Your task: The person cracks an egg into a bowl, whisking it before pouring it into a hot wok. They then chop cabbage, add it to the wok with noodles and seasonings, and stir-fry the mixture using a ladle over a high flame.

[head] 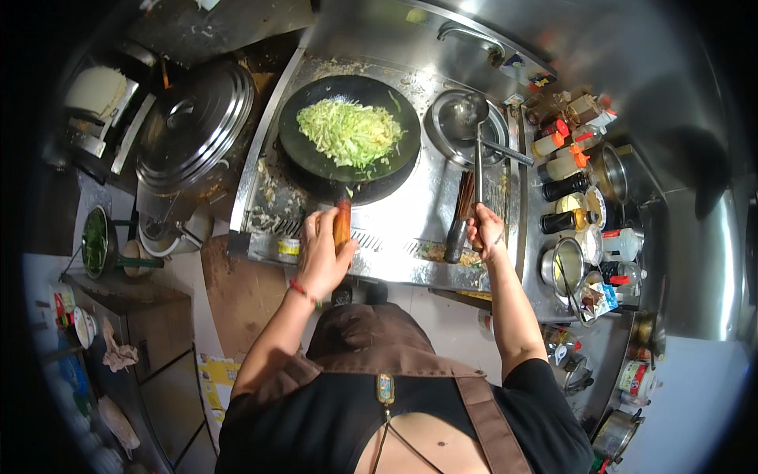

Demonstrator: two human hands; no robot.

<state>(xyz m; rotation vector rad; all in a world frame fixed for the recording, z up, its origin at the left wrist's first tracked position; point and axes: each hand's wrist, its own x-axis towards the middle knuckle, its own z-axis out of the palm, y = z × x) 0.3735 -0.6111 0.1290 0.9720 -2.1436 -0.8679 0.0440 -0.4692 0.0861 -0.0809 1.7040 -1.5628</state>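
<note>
My left hand (327, 249) is at the wooden handle (342, 224) of a black wok (299, 151), its thumb and fingers around the grip. Shredded pale green cabbage (352, 133) is heaped in the wok, with a few shreds near its rim. My right hand (489, 230) grips the wooden-ended handle of a metal ladle (472, 109). The ladle's bowl is over a round metal pan (441, 127) on the right of the range. Just left of my right hand lies a bundled bamboo wok brush (460, 219) with a dark handle.
A large lidded steel pot (189, 124) stands left of the steel range (397, 263). Sauce bottles (565, 188) and a metal bowl of liquid (562, 266) line the right counter. A faucet (474, 37) is behind the pan. Food scraps lie about the range.
</note>
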